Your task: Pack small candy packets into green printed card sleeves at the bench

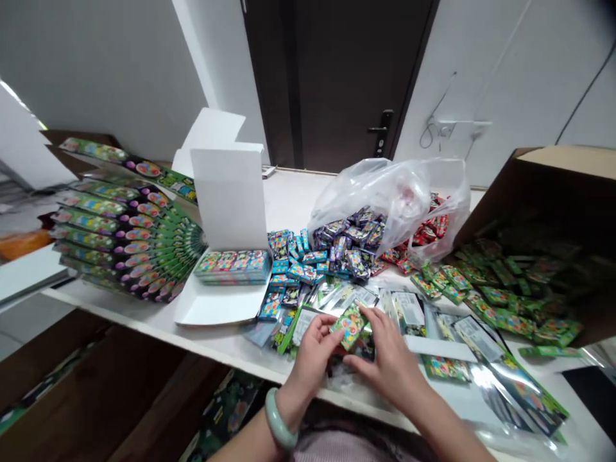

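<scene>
Your L hand (312,356) & R hand (389,350) both pinch a small bright card pack (350,325) narrowly, up off the loose foil sleeves (524,391) at the table's front edge, w/ stacked packs (231,267) in the open white carton (228,199) close by for easy reach.

Pale green bangle (274,423), pinkish top (332,447)

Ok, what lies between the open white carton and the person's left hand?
In the head view, loose small printed boxes and a green-edged foil packet lie between the open white carton and the left hand.
</scene>
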